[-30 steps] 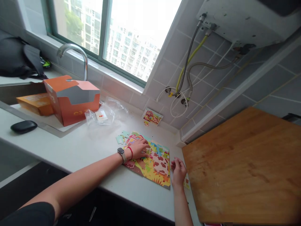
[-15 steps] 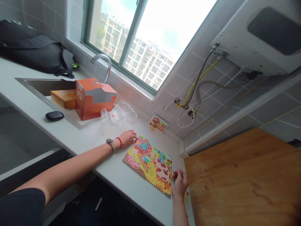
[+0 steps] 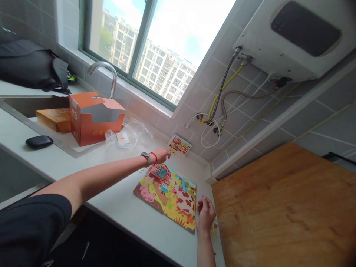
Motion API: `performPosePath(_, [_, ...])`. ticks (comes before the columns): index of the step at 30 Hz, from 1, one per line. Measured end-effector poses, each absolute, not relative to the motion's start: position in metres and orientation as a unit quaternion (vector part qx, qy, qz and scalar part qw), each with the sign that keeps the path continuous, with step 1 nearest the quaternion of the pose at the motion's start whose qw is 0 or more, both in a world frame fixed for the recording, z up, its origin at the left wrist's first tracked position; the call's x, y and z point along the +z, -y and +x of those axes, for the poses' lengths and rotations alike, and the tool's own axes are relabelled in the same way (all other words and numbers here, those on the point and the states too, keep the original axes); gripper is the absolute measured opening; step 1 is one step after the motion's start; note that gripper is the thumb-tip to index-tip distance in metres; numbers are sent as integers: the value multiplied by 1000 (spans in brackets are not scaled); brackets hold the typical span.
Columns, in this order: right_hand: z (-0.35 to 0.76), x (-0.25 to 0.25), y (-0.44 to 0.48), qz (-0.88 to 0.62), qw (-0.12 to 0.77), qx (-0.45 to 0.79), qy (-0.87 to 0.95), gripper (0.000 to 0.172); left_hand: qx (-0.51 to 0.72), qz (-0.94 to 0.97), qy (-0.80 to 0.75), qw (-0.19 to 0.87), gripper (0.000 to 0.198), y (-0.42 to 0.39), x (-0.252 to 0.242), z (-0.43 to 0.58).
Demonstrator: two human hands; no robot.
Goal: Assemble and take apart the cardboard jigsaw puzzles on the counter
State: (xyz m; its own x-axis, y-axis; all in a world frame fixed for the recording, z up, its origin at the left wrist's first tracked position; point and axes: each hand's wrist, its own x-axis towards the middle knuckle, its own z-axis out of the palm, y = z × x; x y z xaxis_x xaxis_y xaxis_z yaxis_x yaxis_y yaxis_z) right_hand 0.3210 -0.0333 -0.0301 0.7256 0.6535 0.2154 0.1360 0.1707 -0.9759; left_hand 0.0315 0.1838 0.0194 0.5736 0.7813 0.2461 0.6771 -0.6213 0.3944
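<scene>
A farm-scene jigsaw puzzle [image 3: 169, 196] lies flat on the white countertop [image 3: 111, 189], its barn and spotted cow facing up. Beyond its far edge, the left hand [image 3: 160, 155] reaches out with fingers bent downward, the tips just beside a small yellow puzzle piece [image 3: 172, 151]; I cannot tell whether they pinch it. That piece lies by a matching picture card [image 3: 180, 144] near the tiled wall. The right hand [image 3: 206, 214] rests just beside the puzzle's right edge, fingers curled inward; whether they grip anything is hidden. Farther left on the counter are a clear plastic bag [image 3: 139, 133], an open orange box [image 3: 94, 128] at the sink and a chrome faucet [image 3: 112, 79]. A wooden board [image 3: 283, 207] stands at right, below a wall-mounted white unit [image 3: 261, 48] with hoses. The window [image 3: 161, 79] shows apartment buildings.
</scene>
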Motion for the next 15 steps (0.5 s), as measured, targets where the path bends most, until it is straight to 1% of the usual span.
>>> performPosePath(2, [322,-31,33,-617,694,193,318,34,173,880,-419,141,15,-205,23,47])
performPosePath(6, [323,-36,32,-619,690,208,312,39,136,870,-448,154,33,-232,15,64])
performPosePath(8, [324,-38,30,-620,689,212,310,43,131,861,-464,158,34,-240,9,69])
performPosePath(12, [322,-39,30,-621,684,210,318,45,142,839,-494,176,34,-250,1,85])
performPosePath(15, [319,-35,31,-627,677,206,326,45,181,816,-513,195,36,-255,-3,96])
